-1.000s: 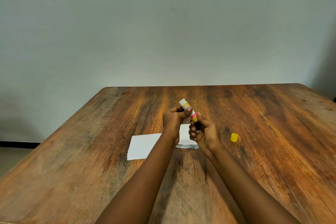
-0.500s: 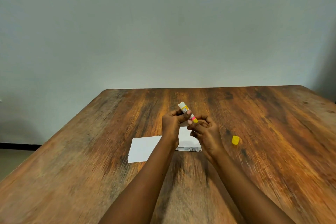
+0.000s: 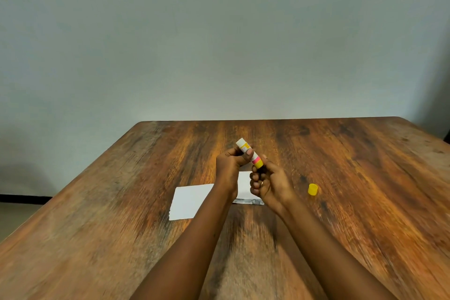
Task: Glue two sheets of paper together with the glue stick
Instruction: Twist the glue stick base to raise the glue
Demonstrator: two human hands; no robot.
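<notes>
Setting: wooden surface with dark grain, its far edge against a plain grey-white wall.
Glue stick: held above the middle of the surface, tilted, white end up and away, yellow end down; a pink band sits just above the yellow part. Print on the label is too small to read.
Left hand: closed around the upper part of the stick, thumb pressed across the barrel.
Right hand: fingers curled around the yellow lower end.
Paper: white sheet lying flat on the surface beneath the hands, toward the left edge; a second piece with grey print shows at its right, partly hidden by the wrists, writing illegible.
Cap: small yellow cap on the surface, right of the right hand, apart from the paper.
</notes>
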